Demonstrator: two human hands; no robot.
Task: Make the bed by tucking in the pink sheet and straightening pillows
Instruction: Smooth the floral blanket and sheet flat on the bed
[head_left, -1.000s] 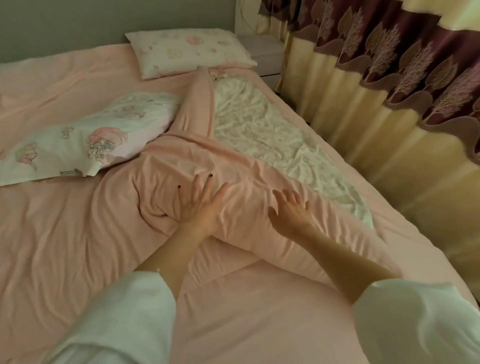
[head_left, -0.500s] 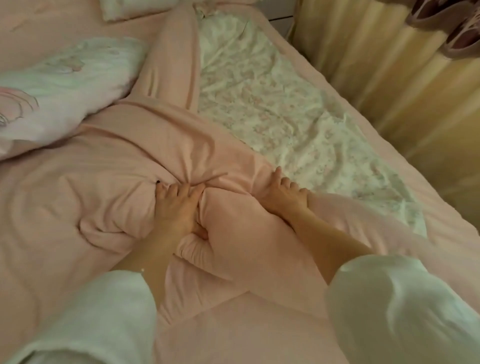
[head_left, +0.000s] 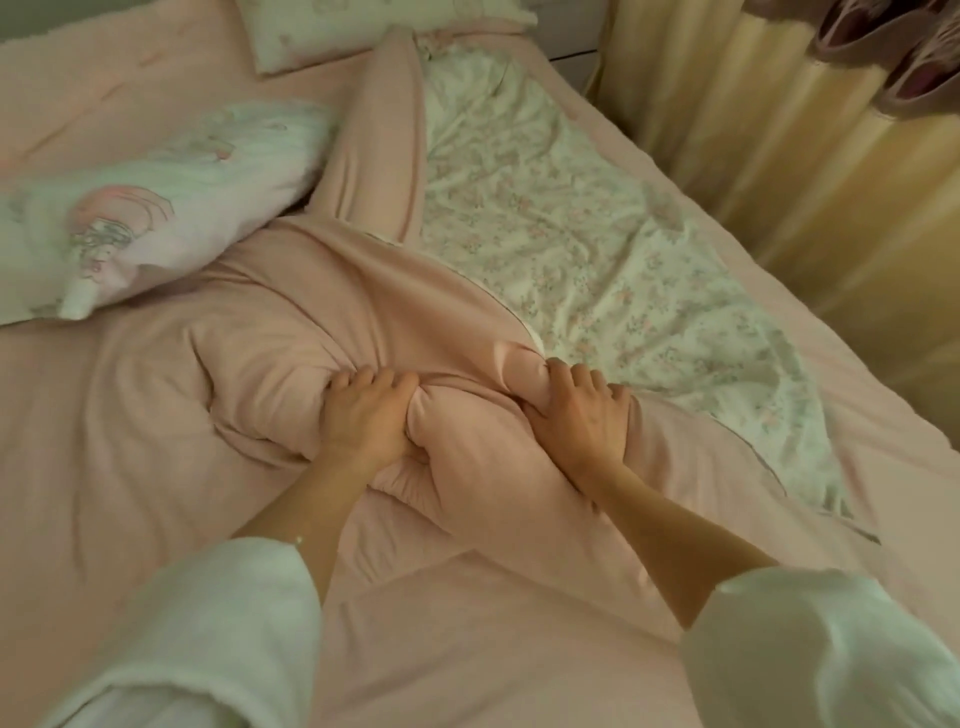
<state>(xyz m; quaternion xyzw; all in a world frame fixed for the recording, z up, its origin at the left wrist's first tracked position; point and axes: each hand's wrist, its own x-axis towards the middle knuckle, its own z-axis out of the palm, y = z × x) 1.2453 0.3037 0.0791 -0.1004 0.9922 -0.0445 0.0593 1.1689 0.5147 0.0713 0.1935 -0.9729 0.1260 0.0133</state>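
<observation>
Both hands are closed tight on the pink sheet (head_left: 322, 332), which lies bunched up in the middle of the bed (head_left: 857, 415). The left hand (head_left: 366, 418) squeezes one fat fold and the right hand (head_left: 579, 415) squeezes another fold just beside it, with a puffy lump of cloth between them. I think a few things could go wrong from here. If the hands pull hard, the sheet may drag the big pillow (head_left: 150, 228), because a corner of that pillow lies on the pink cloth, and then the pillow would end up more crooked. A quick tug could also rumple the flowery sheet (head_left: 571, 223) underneath, which is already wrinkled. And a pull from the middle may only bunch the sheet more, since its edges are far from the hands. The bed is soft and wide, and pink nearly everywhere. A small pillow (head_left: 363, 31) sits at the top end, partly out of view. On the right, near the bed, hangs a yellow curtain (head_left: 789, 156) with a dark red top part. The light is dim and warm. The person wears loose white sleeves (head_left: 208, 634).
</observation>
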